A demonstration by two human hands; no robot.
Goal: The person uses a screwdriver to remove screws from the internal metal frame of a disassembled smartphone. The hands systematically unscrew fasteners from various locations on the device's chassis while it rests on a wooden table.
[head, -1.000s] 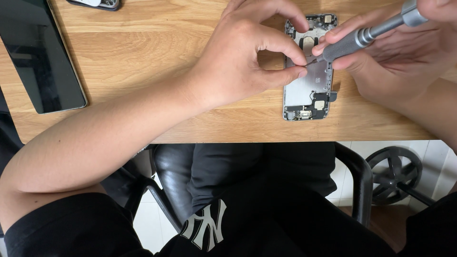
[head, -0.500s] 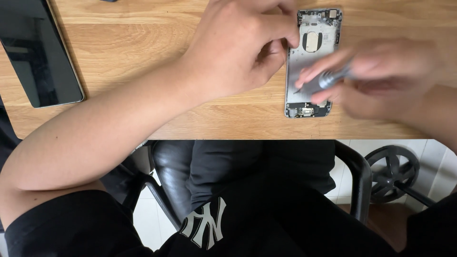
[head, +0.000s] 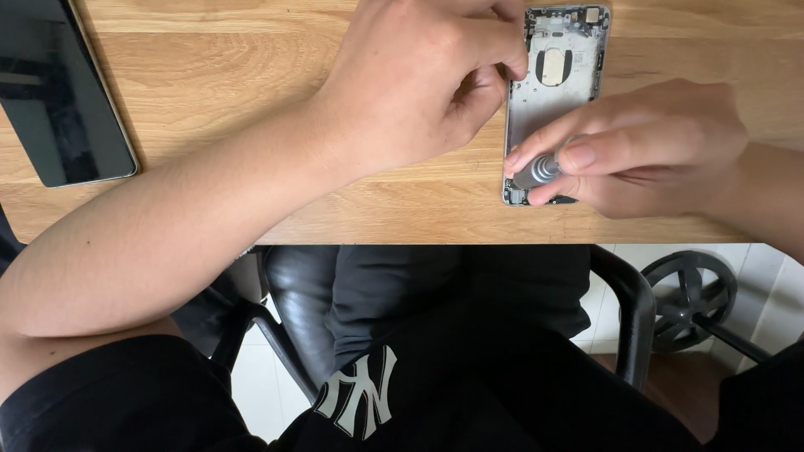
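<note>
An opened silver phone housing (head: 553,92) lies on the wooden table (head: 251,75), its inside facing up with a round coil in the middle. My left hand (head: 419,84) pinches the housing's left edge near the top. My right hand (head: 645,151) holds a grey metal screwdriver (head: 540,170) upright over the lower end of the housing; only its round cap and a bit of its handle show between my fingers.
A dark tablet or phone screen (head: 59,92) lies on the table at the far left. Below the table edge are a black armchair (head: 624,310), my dark trousers and a wheel (head: 691,293) on the tiled floor.
My right hand has turned the screwdriver from slanting across the housing to standing upright over its lower end. The view has shifted, so the housing sits higher in frame.
</note>
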